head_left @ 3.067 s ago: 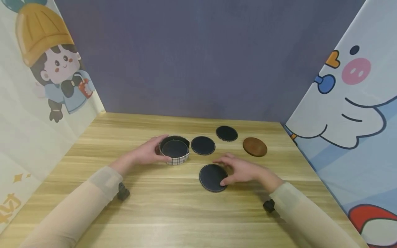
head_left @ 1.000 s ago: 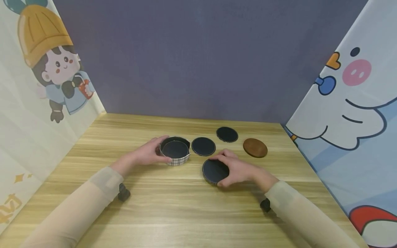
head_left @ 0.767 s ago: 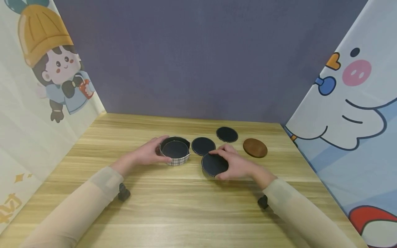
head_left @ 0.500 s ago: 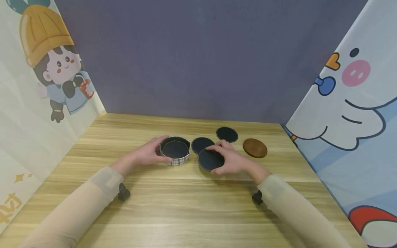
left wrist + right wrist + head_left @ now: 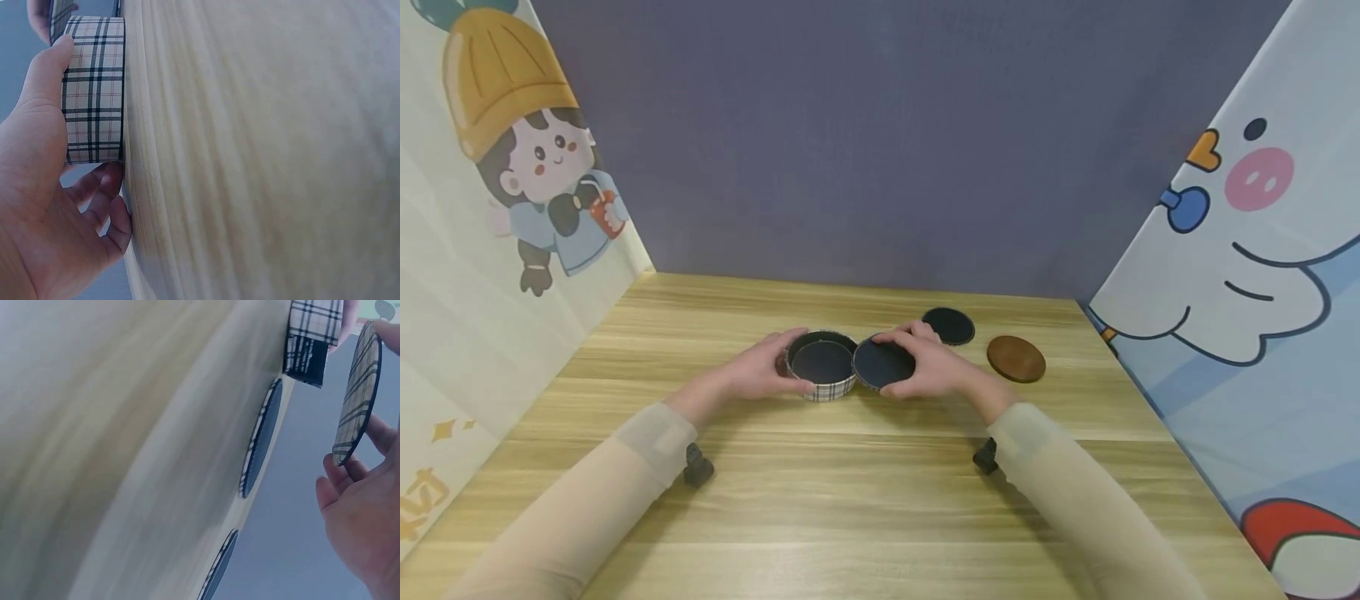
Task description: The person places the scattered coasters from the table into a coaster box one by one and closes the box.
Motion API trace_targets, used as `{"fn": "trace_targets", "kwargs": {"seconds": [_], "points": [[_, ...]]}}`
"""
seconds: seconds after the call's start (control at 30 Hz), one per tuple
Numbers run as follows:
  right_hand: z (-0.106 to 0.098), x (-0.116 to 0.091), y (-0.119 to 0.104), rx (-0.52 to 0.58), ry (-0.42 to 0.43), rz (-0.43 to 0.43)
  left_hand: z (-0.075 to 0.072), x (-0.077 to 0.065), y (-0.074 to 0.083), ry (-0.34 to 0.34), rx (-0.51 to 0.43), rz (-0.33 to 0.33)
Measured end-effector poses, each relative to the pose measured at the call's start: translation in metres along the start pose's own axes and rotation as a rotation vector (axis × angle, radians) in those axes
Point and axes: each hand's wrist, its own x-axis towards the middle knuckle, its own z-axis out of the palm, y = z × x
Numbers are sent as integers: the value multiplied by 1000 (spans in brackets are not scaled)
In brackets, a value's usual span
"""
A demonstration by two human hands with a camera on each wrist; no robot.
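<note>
My left hand (image 5: pixel 754 367) grips a round coaster holder (image 5: pixel 830 390) by its left side, thumb on the near wall. Its outside is cream-and-black plaid (image 5: pixel 94 94); inside it is black, with a black disc at the bottom. My right hand (image 5: pixel 928 364) pinches a round black coaster (image 5: pixel 880 365) by its edges, thumb near and fingers far. This coaster is raised off the table and overlaps the holder's right rim in the head view. The right wrist view shows its plaid underside (image 5: pixel 357 400). Below it on the table lies another coaster (image 5: pixel 262 440), hidden in the head view.
Behind my right hand a further black coaster (image 5: pixel 951 325) lies flat on the wooden table (image 5: pixel 820 517). To its right lies a brown disc (image 5: pixel 1017 358). A grey-blue panel (image 5: pixel 880 150) stands at the back, with printed cartoon panels on both sides.
My right hand has taken hold of the nearest coaster, lifted it and carried it left and away from me to the holder's rim. My left hand and the holder have stayed put.
</note>
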Motion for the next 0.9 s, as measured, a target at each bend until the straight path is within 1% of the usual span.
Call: {"fn": "trace_targets", "kwargs": {"seconds": [0.2, 0.3, 0.5, 0.67, 0.9], "points": [[1, 17, -11, 15, 22, 1, -1, 0, -1, 3, -11, 6], [2, 24, -17, 8, 31, 18, -1, 1, -3, 3, -15, 10], [5, 40, -27, -10, 48, 18, -2, 2, -5, -3, -18, 7], [9, 52, -34, -3, 30, 34, -2, 2, -4, -9, -24, -5], [18, 62, -36, 17, 16, 34, 0, 2, -6, -7, -17, 6]]}}
